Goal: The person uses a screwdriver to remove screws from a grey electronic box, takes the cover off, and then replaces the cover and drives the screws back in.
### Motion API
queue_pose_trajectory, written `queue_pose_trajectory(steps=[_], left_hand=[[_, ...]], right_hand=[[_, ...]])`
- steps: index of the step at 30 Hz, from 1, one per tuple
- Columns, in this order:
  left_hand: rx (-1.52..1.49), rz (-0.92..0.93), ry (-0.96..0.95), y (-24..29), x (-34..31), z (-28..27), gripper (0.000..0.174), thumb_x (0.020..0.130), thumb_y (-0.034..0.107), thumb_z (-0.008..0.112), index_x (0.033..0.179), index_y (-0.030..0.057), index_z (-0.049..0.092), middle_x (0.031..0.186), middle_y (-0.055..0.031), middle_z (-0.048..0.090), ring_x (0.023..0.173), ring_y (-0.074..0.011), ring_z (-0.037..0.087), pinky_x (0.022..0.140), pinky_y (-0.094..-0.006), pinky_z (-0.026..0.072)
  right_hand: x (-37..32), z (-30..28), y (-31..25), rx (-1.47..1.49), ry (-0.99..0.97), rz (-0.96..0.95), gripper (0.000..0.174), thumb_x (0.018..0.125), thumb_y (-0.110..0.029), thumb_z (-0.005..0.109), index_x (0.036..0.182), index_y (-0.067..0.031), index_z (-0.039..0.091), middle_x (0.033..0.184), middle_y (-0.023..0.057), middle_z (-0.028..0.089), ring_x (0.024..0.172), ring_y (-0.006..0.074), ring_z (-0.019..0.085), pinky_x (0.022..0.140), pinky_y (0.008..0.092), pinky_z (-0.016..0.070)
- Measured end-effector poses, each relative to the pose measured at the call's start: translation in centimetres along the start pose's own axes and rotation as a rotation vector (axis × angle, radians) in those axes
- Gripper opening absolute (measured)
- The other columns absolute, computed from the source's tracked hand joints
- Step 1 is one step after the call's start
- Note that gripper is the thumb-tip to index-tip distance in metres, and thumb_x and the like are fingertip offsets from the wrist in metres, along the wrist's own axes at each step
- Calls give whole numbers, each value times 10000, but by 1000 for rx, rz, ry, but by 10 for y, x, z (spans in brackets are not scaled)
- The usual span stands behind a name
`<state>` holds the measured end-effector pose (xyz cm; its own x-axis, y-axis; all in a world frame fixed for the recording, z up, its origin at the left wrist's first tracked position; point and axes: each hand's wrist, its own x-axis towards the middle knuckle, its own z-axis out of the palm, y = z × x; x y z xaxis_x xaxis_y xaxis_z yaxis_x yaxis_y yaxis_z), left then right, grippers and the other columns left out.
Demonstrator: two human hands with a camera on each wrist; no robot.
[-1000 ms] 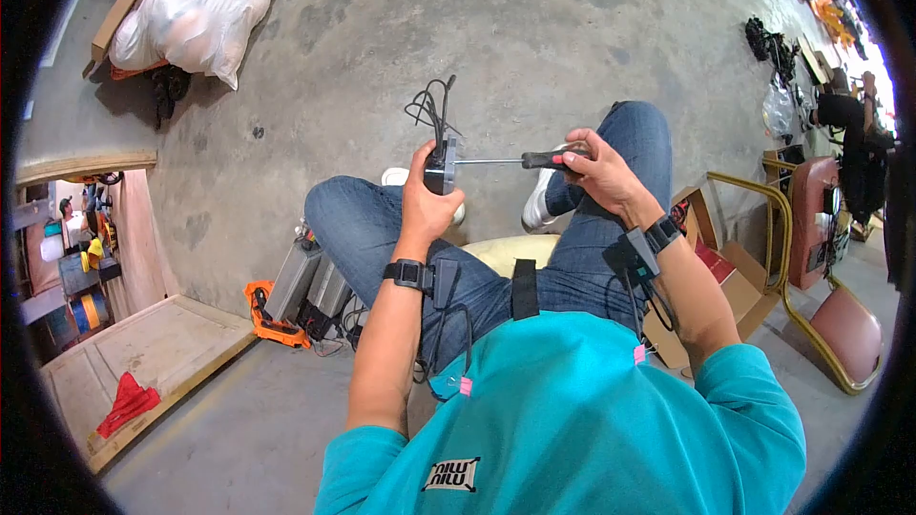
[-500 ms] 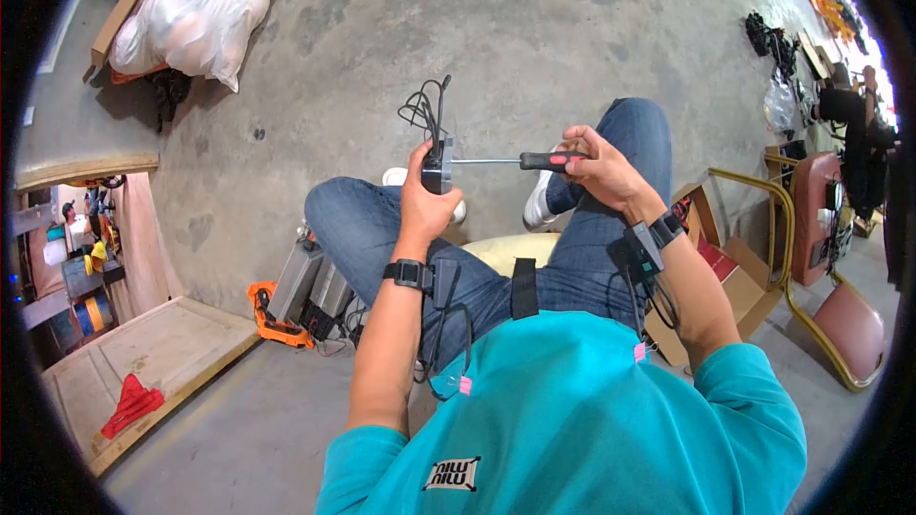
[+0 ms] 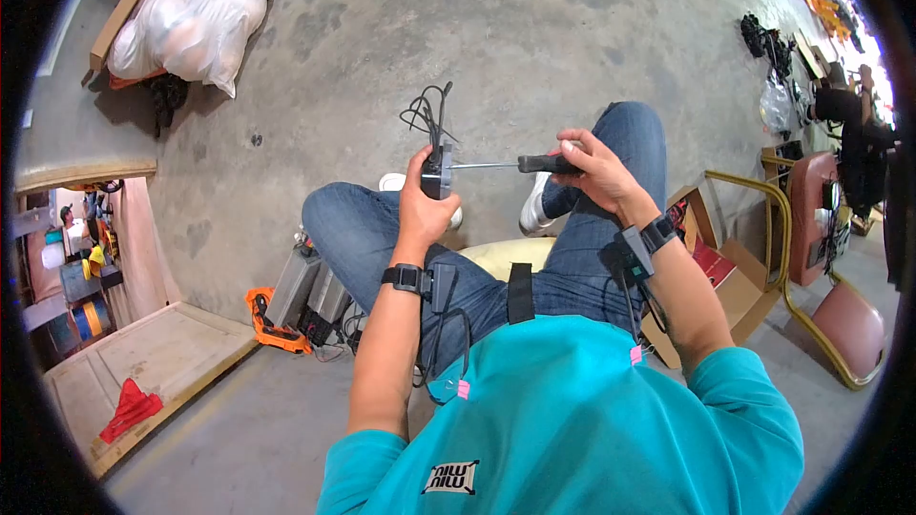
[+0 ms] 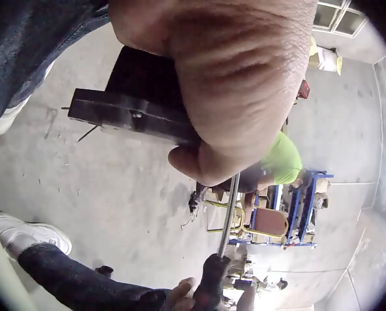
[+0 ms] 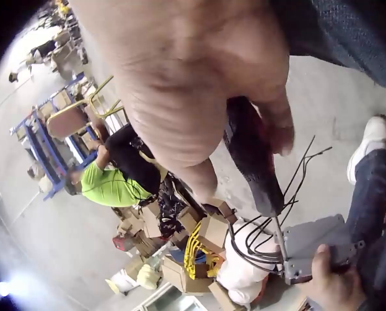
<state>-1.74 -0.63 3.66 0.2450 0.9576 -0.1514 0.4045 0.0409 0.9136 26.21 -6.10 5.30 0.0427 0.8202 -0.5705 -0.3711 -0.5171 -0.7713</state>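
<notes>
My left hand grips a small dark box with a grey face plate, held out above the lap. Black cables rise in loops from its far end. In my right hand is a screwdriver with a black and red handle, pinched between thumb and fingers. Its steel shaft runs level to the left, the tip right at the grey plate. The right wrist view shows the plate with screw holes near its edges. From the left wrist, the box's edge shows beneath the palm.
Grey metal cases and an orange item lie left of the seat. At right stand an opened cardboard box and a chair with a gold frame. A white bag sits far left. Someone in a green shirt is farther off.
The screwdriver handle has turned in my right fingers, its red patch now mostly out of sight. My left hand keeps the box in nearly the same spot.
</notes>
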Motion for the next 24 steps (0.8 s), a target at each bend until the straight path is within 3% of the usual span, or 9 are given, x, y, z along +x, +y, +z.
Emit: queue_pose_trajectory(steps=[2, 4, 5, 7, 11, 15, 17, 20, 24], left_hand=[[40, 32, 21, -3, 1, -1, 700, 672, -4, 657, 1345, 55, 472, 1227, -119, 593, 1111, -213, 588, 974, -314, 445], [-45, 13, 8, -5, 3, -2, 711, 666, 16, 668, 1347, 53, 469, 1237, -126, 587, 1127, -227, 582, 980, -322, 442], [-44, 13, 8, -5, 2, -1, 711, 666, 16, 668, 1347, 53, 469, 1237, -126, 587, 1127, -227, 582, 980, -322, 442], [3, -14, 11, 0, -1, -2, 712, 662, 22, 670, 1344, 51, 469, 1241, -122, 586, 1137, -234, 577, 982, -323, 439], [56, 76, 31, -7, 1, 1, 717, 659, 20, 671, 1346, 55, 467, 1243, -123, 583, 1135, -234, 575, 987, -325, 436], [8, 42, 24, -6, 2, 0, 725, 658, 21, 672, 1351, 60, 464, 1229, -128, 583, 1118, -233, 580, 984, -323, 436], [-46, -10, 10, -4, 2, 0, 728, 657, 23, 673, 1353, 60, 463, 1224, -130, 584, 1112, -232, 581, 980, -323, 438], [11, -3, 18, -1, 1, -1, 723, 658, 22, 672, 1350, 58, 466, 1207, -119, 591, 1095, -217, 582, 961, -314, 446], [6, -20, 26, -1, 2, 0, 721, 658, 20, 674, 1349, 61, 470, 1189, -111, 599, 1060, -204, 591, 939, -311, 458]], right_hand=[[2, -4, -1, -11, 27, 114, 341, 979, -181, 552, 1255, -11, 448, 993, 100, 583, 799, 143, 586, 622, 279, 485], [7, -20, 4, -218, -209, 195, 372, 981, -214, 560, 1278, -23, 441, 990, 104, 585, 837, 160, 607, 681, 300, 530], [10, -24, 11, -217, -209, 195, 372, 981, -214, 560, 1278, -23, 441, 990, 104, 585, 837, 160, 607, 681, 300, 530], [10, -16, 11, -94, -79, 18, 386, 989, -306, 562, 1244, -37, 456, 991, 108, 581, 843, 178, 627, 722, 314, 556], [-2, 0, -7, 207, 23, -97, 397, 985, -368, 566, 1200, -48, 472, 997, 111, 577, 818, 187, 637, 725, 307, 561], [0, -3, -8, -145, 9, 188, 461, 1009, -443, 486, 1222, -34, 472, 992, 121, 574, 782, 177, 639, 592, 286, 549], [9, -18, 2, -203, -140, 176, 435, 1005, -405, 515, 1239, -40, 480, 1002, 106, 579, 832, 163, 632, 627, 284, 539], [11, -16, 8, -48, -73, -52, 396, 1000, -364, 542, 1233, -48, 494, 1023, 88, 584, 903, 154, 616, 676, 298, 531], [6, -7, -1, 101, -99, -84, 381, 993, -333, 565, 1244, -54, 502, 1046, 75, 585, 960, 149, 601, 720, 317, 530]])
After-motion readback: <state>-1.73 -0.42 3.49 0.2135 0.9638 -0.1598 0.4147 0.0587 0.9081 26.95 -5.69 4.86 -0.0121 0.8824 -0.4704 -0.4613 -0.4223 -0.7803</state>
